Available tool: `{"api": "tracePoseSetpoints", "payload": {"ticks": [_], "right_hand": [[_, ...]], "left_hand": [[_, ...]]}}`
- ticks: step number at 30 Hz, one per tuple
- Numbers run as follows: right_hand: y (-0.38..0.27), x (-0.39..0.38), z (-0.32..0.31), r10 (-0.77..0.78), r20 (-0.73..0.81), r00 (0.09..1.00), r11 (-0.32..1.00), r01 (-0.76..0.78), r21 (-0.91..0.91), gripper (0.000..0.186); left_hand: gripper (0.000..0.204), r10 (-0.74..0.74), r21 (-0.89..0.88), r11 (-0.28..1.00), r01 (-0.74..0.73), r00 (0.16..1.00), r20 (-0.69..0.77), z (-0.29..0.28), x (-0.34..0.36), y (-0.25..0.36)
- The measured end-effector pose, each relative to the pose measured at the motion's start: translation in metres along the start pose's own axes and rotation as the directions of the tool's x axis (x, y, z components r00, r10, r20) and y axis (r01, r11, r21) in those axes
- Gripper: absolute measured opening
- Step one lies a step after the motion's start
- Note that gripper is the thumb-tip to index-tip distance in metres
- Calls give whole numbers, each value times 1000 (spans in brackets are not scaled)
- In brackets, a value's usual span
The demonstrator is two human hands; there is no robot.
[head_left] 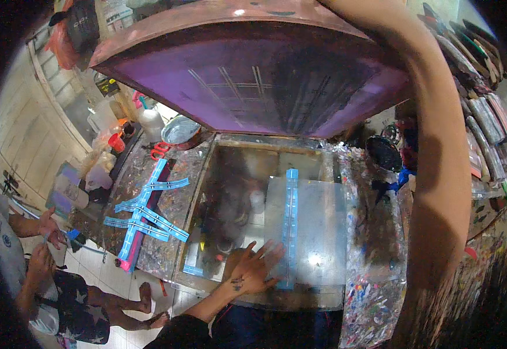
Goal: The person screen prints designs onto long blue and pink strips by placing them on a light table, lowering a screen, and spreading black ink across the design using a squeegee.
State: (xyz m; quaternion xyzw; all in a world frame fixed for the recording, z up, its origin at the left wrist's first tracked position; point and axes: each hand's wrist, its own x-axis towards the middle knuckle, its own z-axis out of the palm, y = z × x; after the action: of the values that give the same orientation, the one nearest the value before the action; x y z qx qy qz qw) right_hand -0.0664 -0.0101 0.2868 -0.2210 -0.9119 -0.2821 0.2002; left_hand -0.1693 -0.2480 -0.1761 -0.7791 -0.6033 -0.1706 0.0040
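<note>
Beside the blue printed strip [290, 227] — with left hand [252, 272] spread, holding nothing, and right hand out of view. Probably light and limp; best pinched by an end.

1. Single strip [291, 227] is lying on sheet [322, 232]; sheet is resting on glass [215, 198], right half.
2. Left hand [254, 270] is sitting left of single strip.
3. Frame [236, 87] is tilting up behind glass.
4. Crossed strips [138, 216] are lying left of glass; scissors [159, 151], bowl [180, 131] are sitting behind them.
</note>
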Motion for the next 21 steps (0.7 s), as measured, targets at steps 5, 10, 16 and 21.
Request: {"api": "tracePoseSetpoints", "payload": {"ticks": [5, 10, 16, 21], "right_hand": [[0, 7, 1, 127, 11, 992, 987, -128, 102, 37], [7, 10, -1, 148, 38, 988, 977, -152, 151, 41], [-13, 2, 1, 190, 23, 982, 945, -189, 267, 38], [10, 9, 3, 11, -11, 1000, 1000, -11, 25, 37]], "left_hand": [[78, -26, -14, 999, 32, 947, 321, -16, 9, -2], [77, -86, -17, 995, 97, 946, 312, -15, 8, -2], [76, -96, -13, 994, 105, 951, 294, -9, -2, -6], [76, -59, -10, 998, 64, 965, 254, -5, 6, -2]]}}
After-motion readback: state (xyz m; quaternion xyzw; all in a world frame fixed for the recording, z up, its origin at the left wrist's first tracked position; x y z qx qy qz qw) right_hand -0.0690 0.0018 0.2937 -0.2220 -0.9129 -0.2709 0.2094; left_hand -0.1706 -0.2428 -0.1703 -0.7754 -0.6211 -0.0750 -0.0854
